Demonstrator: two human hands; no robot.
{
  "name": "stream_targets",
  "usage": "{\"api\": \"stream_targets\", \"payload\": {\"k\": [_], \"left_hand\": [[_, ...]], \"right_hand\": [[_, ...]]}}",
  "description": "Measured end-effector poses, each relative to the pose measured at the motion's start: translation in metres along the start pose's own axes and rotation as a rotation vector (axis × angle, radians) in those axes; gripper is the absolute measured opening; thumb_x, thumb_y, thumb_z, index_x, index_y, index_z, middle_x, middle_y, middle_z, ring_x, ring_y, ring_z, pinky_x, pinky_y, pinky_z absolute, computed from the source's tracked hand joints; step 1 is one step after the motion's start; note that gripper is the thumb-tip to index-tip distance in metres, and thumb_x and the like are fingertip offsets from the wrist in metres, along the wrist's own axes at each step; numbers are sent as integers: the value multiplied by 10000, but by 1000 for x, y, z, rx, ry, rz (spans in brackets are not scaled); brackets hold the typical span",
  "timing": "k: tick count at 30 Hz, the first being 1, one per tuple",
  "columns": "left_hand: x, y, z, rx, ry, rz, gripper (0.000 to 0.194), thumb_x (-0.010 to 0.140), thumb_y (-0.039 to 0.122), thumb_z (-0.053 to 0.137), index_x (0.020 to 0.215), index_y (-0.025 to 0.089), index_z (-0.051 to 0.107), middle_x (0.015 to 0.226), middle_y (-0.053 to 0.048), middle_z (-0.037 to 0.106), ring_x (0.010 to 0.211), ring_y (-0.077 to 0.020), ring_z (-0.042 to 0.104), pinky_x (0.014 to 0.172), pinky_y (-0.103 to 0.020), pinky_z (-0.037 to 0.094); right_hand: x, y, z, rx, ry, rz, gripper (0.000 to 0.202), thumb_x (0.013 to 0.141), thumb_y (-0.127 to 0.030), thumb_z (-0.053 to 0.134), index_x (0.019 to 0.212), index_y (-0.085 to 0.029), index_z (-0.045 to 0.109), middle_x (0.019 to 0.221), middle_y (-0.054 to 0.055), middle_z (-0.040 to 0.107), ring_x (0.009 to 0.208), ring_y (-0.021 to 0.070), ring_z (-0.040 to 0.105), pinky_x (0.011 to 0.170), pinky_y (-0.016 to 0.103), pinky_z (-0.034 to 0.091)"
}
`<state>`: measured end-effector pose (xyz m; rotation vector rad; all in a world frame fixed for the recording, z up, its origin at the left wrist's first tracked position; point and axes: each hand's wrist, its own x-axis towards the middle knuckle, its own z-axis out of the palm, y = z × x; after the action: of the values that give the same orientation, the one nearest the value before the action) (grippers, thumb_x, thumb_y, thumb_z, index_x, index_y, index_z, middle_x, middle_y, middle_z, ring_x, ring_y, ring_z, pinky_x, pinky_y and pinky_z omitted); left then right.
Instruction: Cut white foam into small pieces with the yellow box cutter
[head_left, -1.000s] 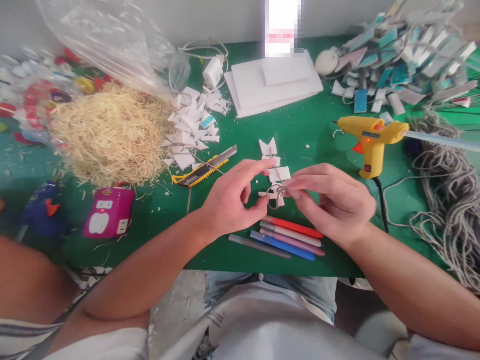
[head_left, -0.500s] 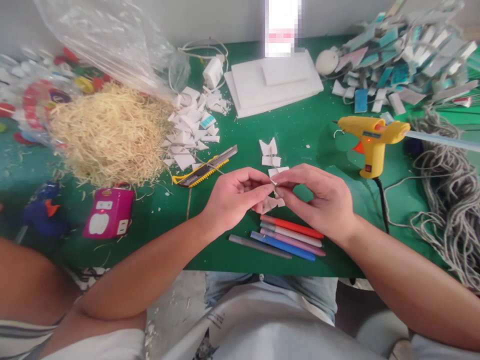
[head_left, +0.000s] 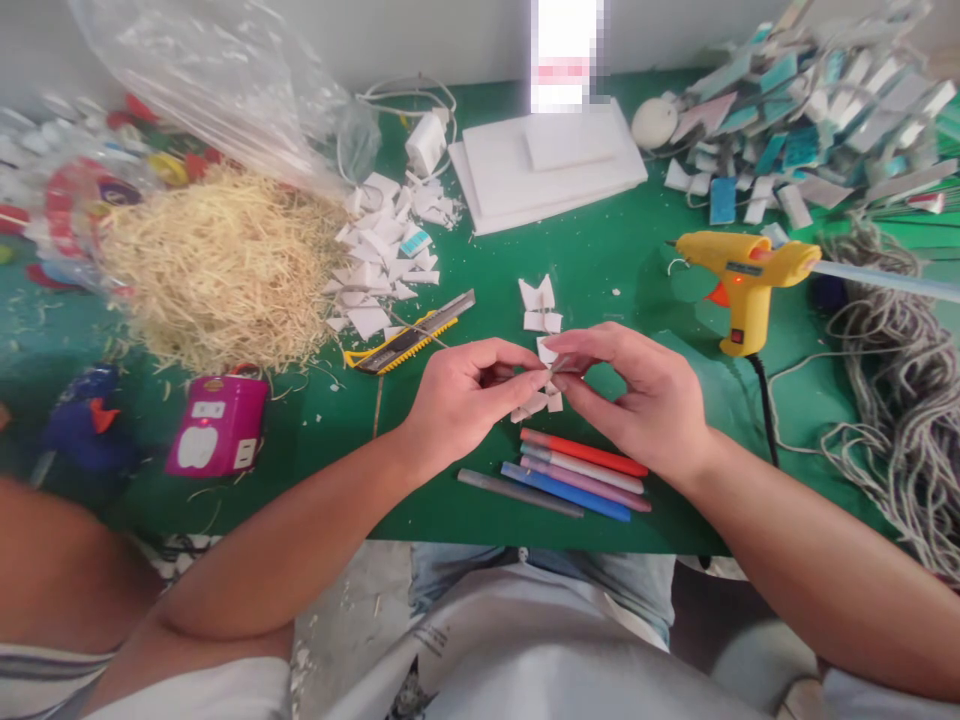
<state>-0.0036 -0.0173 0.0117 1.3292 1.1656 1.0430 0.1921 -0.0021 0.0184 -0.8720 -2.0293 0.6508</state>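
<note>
Beyond your fingertips, the green table [head_left: 592, 270] gives you bare room up to the white boards [head_left: 495, 185], and another bare stretch runs right as far as the yellow glue gun [head_left: 742, 285]; the yellow knife [head_left: 409, 335] lies left of your left fingers, and the markers [head_left: 592, 453] sit close on the near side, between your fingertips and the table's front edge. Your left hand [head_left: 469, 395] and right hand [head_left: 637, 390] each pinch a thin cord [head_left: 551, 368] thumb to finger, the tips almost meeting. The short stretch showing between them runs roughly left to right; its ends are hidden. Under and past your fingertips, the row of white pieces [head_left: 537, 296] has its long axis pointing away from you, a notched piece at the far end. A second ago your left fingers were spread, with loops at your right fingertips; now both hands are closed together.
</note>
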Motion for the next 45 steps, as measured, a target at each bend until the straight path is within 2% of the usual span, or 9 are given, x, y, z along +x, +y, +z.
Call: {"api": "stream_targets", "payload": {"k": [5,17,22,26,30,34,36,40,45], "left_hand": [[0,2,-1,52,44,15,206,785,366,843,777,166,792,555,12,642,469,-71,507,422,-173,391],[0,3,-1,17,52,-42,180,789,347,820,797,170,790,558,13,642,489,-81,531,435,-176,392],[2,8,-1,-154,-87,-216,296,773,441,832,715,159,763,587,-11,660,505,-87,527,465,-197,422],[4,10,-2,-336,-104,-259,287,758,453,851,754,171,795,481,51,489,430,-42,344,414,-191,286],[5,7,-2,-343,-51,-236,269,791,416,818,926,185,837,489,61,445,443,-48,319,422,-205,250],[3,3,-1,-178,-18,-160,249,809,344,776,983,174,829,617,14,601,535,-78,459,507,-216,403],[2,1,-1,-28,-18,-85,233,793,303,772,973,161,814,686,-3,650,583,-90,505,538,-215,435],[0,0,-1,206,-77,64,110,792,253,762,858,165,759,639,29,601,537,-72,453,497,-193,383],[-1,2,-1,192,-84,129,131,880,275,708,807,167,721,676,13,658,550,-75,499,520,-189,407]], "right_hand": [[0,1,0,2,-16,5,259,910,-111,661,1128,-235,725,887,-6,751,749,114,705,703,231,599],[1,3,0,-9,36,6,94,915,-169,704,955,-243,747,886,9,779,779,142,725,675,272,603],[-1,4,-1,-53,69,48,107,915,-164,701,922,-253,758,869,4,780,776,148,731,672,278,598],[-1,6,0,-74,66,10,109,906,-147,705,908,-241,761,844,4,775,732,134,722,630,253,581],[-1,6,3,-87,74,-44,119,903,-112,694,893,-217,748,839,14,776,699,114,715,613,225,572],[0,3,2,-113,74,-83,122,900,-105,683,895,-219,727,845,21,775,702,120,719,644,236,588],[1,2,2,-114,73,-98,109,895,-105,687,895,-210,718,839,31,772,703,124,718,658,242,593],[1,2,0,-105,57,-101,92,898,-131,689,894,-220,713,831,23,762,708,129,713,653,249,595],[0,3,0,-38,23,-16,95,935,-188,654,961,-231,734,875,26,772,767,149,723,689,276,609]]}}
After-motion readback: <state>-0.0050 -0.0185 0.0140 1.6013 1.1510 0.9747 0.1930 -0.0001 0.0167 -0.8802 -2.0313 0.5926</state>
